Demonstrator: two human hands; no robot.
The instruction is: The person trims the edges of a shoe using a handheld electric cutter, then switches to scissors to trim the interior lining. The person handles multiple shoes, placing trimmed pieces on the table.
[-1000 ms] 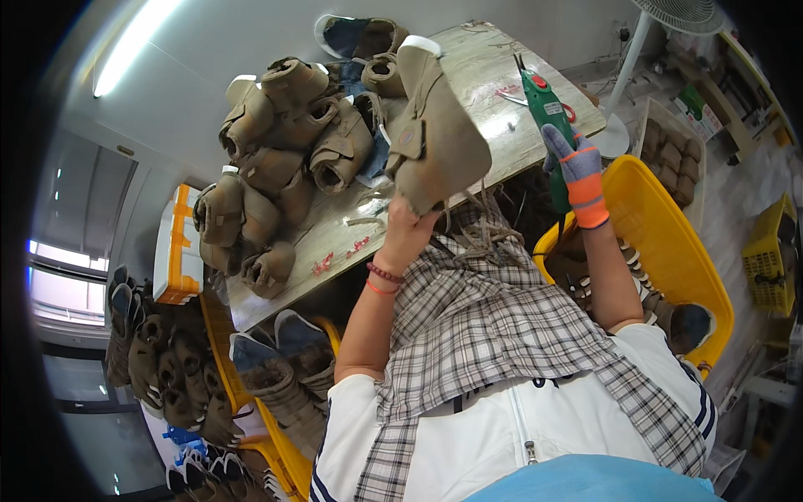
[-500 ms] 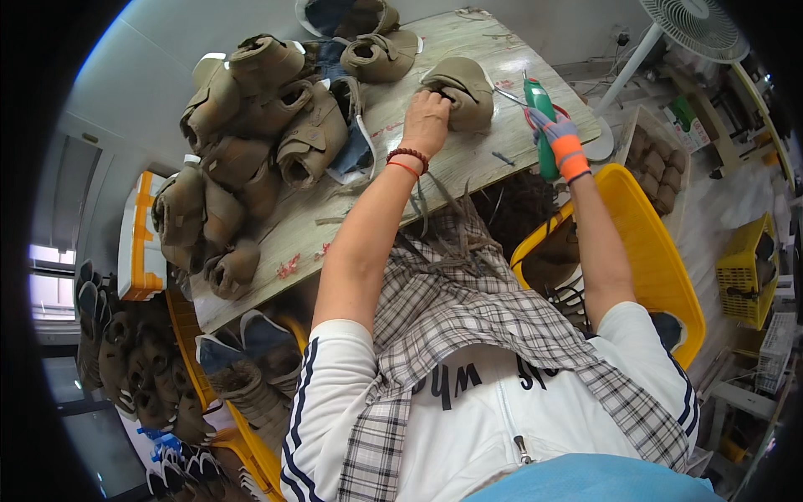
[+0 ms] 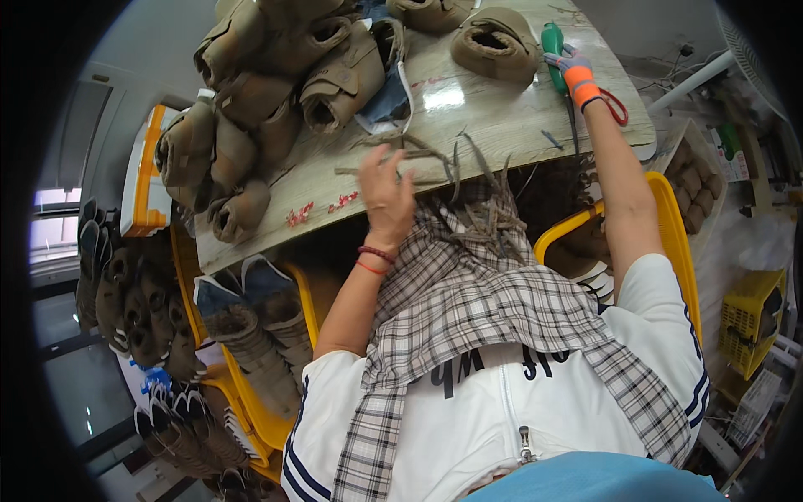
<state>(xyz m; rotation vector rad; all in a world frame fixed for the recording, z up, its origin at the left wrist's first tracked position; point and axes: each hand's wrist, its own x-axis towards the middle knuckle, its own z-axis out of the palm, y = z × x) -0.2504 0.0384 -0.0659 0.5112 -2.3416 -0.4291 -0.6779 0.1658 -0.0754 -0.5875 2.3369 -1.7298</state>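
Note:
My left hand (image 3: 386,199) hovers at the table's front edge, a bit blurred, its fingers apart and nothing in it. Thin grey-brown trimmed strips (image 3: 418,155) lie just beyond it, and more strips (image 3: 493,217) hang over the edge onto my apron. My right hand (image 3: 569,71), in a grey and orange glove, is closed around a green corded hand tool (image 3: 553,52) at the table's far right. A brown, fleece-lined shoe upper (image 3: 495,46) rests to the left of that tool. Beside my right wrist shows a red handle loop (image 3: 615,107), apparently of scissors.
Similar shoe uppers (image 3: 259,100) are heaped on the left of the table (image 3: 452,100). Yellow baskets with stacked uppers (image 3: 255,335) stand below at left, and a yellow basket (image 3: 682,243) is near my right arm. A fan pole (image 3: 694,79) rises behind.
My left hand has let go of the shoe upper and drawn back to the table's front edge. The upper now stands with its opening facing up. The view has shifted.

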